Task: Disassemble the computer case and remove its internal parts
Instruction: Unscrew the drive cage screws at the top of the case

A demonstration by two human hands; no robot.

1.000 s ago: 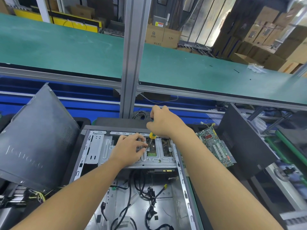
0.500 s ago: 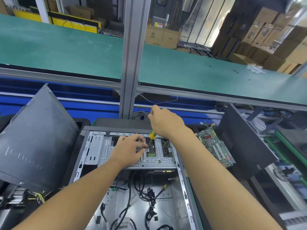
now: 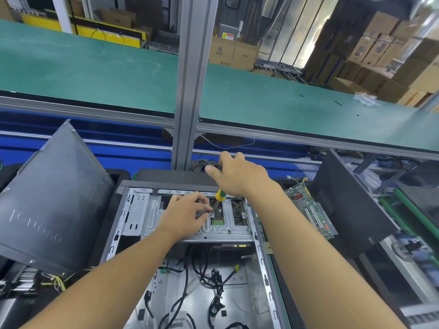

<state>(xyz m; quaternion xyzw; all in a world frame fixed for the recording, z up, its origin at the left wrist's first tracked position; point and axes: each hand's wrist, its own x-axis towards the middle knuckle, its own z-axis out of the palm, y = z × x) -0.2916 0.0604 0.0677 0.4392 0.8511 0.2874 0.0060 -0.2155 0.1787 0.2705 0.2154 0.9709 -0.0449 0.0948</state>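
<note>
The computer case (image 3: pixel 120 224) lies open on its side right below the camera, just before the green conveyor belt (image 3: pixel 95 67). It has a dark outer frame and a bare silver metal inside with punched slots. A silver drive cage (image 3: pixel 152 214) spans its far end, and loose black cables (image 3: pixel 213 276) sprawl over its floor.

The 2 hands meet over the cage. The right hand (image 3: pixel 237 178) is clenched round the yellow-and-green handle of a screwdriver (image 3: pixel 219 195), whose shaft slants down to the cage. The left hand (image 3: pixel 185 216) rests on the cage, fingers curled beside the tip; I cannot tell if they pinch anything.

A dark side panel (image 3: pixel 52 205) leans left of the case, and 1 green circuit board (image 3: pixel 308 210) lies to its right.
</note>
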